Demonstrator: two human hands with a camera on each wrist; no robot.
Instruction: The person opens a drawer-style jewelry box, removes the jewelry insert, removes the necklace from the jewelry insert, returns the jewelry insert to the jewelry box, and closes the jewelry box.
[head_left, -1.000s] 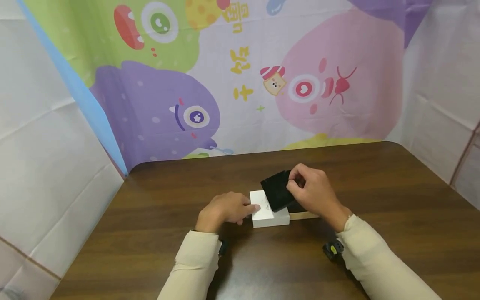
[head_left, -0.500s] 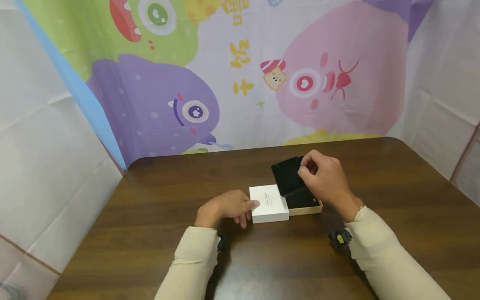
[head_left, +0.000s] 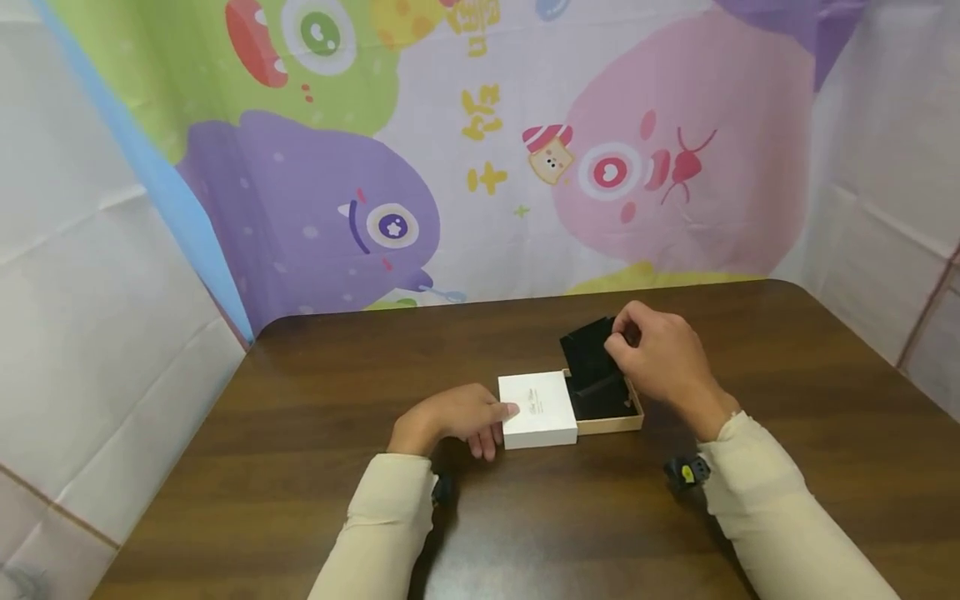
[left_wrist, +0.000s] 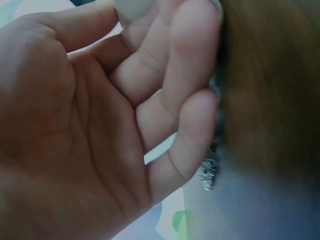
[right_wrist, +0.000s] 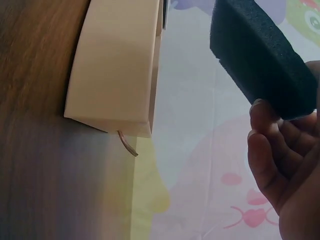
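Note:
A white box sleeve [head_left: 543,421] with small print lies on the table, and a tan drawer [head_left: 611,424] sticks out of its right side. Black material [head_left: 603,402] shows inside the drawer. My left hand [head_left: 453,414] grips the sleeve's left end, thumb on top and fingers curled at the side. In the left wrist view, a silvery, beaded-looking thing [left_wrist: 208,172] shows behind the little finger; its kind is unclear. My right hand [head_left: 663,350] pinches a thick black foam pad [right_wrist: 265,57], tilted above the drawer's back part. A thin ribbon tab [right_wrist: 128,145] hangs from the drawer's end.
The brown wooden table [head_left: 300,500] runs back to a cloth [head_left: 487,242] printed with cartoon monsters. Pale sheets [head_left: 82,275] hang at both sides. Each wrist carries a small dark camera, such as the right one [head_left: 686,472].
The right hand has carried the foam pad right and back, off the sleeve, so more of the drawer's black inside shows. My left hand has stayed on the sleeve.

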